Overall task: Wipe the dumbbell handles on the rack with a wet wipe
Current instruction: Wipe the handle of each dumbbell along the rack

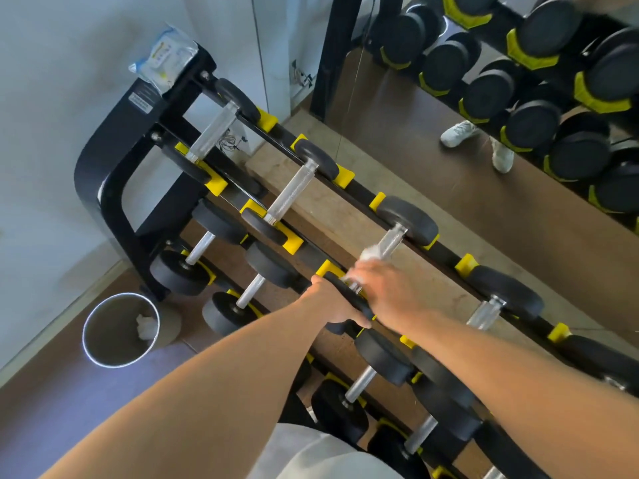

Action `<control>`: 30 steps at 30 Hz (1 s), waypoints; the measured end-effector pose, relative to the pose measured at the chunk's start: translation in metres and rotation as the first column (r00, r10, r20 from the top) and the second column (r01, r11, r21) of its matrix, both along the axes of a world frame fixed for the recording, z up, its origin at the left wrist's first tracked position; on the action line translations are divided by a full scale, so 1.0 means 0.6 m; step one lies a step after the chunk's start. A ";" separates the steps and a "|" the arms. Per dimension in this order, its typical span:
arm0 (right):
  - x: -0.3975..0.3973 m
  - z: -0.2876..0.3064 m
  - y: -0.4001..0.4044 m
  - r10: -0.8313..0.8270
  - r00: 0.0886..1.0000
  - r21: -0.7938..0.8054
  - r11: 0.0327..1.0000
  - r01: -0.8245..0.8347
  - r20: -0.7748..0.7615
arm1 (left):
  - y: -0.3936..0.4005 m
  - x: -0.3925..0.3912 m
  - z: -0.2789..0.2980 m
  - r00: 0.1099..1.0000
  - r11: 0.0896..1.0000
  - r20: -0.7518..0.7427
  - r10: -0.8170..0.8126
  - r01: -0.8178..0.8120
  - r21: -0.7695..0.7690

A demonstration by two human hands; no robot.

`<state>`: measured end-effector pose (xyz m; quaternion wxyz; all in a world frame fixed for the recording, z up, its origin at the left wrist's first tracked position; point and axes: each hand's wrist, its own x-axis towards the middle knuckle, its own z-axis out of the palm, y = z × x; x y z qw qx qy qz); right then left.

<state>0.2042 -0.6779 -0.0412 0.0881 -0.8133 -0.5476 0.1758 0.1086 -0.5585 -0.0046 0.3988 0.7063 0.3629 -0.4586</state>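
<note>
Head view: two hands (332, 302) (380, 288), one wipe (371, 254).

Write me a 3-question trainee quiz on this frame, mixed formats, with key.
1. True or false: the left hand grips the near weight head of the dumbbell being wiped.
2. Multiple choice: where does the pack of wipes lie? A) in the bin B) on top of the rack's end post C) on the floor
3. Fill in: the right hand holds the wet wipe on the dumbbell's ____.

Key: 1 true. 2 B. 3 handle; the steel bar shows beyond the wipe. Extra note: a crumpled white wad lies in the metal bin on the floor.
</note>
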 end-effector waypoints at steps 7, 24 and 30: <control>-0.004 0.076 0.070 -0.416 0.871 0.397 0.777 0.489 -0.261 | -0.001 0.004 -0.001 0.989 0.990 -0.095 0.114 -0.121 -0.067; 0.052 0.063 0.089 -0.264 0.962 0.367 0.889 0.273 -0.075 | -0.009 0.009 -0.002 0.983 0.982 -0.037 0.182 -0.183 -0.044; 0.040 0.010 0.048 0.096 0.959 -0.231 0.972 -0.033 0.267 | -0.011 0.008 0.002 0.968 0.967 -0.050 0.244 -0.247 -0.061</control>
